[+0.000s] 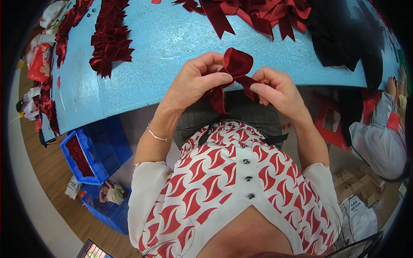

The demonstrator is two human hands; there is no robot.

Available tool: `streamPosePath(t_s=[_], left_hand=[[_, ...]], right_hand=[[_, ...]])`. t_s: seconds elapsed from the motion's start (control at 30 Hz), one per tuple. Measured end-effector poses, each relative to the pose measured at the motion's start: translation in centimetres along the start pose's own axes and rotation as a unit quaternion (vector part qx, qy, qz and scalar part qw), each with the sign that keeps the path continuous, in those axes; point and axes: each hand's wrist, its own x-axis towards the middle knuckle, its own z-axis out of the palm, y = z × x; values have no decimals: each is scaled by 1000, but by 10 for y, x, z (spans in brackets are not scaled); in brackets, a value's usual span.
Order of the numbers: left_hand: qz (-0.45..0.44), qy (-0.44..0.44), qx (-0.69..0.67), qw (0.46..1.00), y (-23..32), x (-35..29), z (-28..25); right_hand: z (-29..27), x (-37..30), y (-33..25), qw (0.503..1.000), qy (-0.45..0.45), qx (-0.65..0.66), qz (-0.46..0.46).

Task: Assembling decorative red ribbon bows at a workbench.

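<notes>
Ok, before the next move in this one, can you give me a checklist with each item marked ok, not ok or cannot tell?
1. Left hand gripping the looped red ribbon: ok, pinched below the loop.
2. Right hand on a ribbon tail: ok, held between its fingers.
3. Ribbon's pinched middle secure: cannot tell, the left hand partly covers it.
4. Ribbon pile apart from both hands: ok, farther back on the blue table.
5. Bracelet apart from the ribbon: ok, on the left wrist.
</notes>
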Motion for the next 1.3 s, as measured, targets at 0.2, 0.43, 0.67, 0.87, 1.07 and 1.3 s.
streamPosePath(t_s=[0.2,0.43,0.67,0.87,1.07,1.3], left_hand=[[-44,-57,-145,987,3,-7,6],[-49,-207,-349,913,-51,-7,-10],[-44,-146,-301,941,-40,-4,-4],[-59,-45,-111,991,-8,-1,18],[-19,33,39,999,2,-2,32],[52,64,45,996,-21,-17,21]], right_hand=[[12,-2,-10,974,143,71,-164],[16,-3,-33,980,67,75,-174],[4,0,-37,994,-16,16,-103],[6,-9,-53,980,68,-86,-166],[15,11,-13,964,122,-122,-203],[35,-10,-37,828,258,-369,-334]])
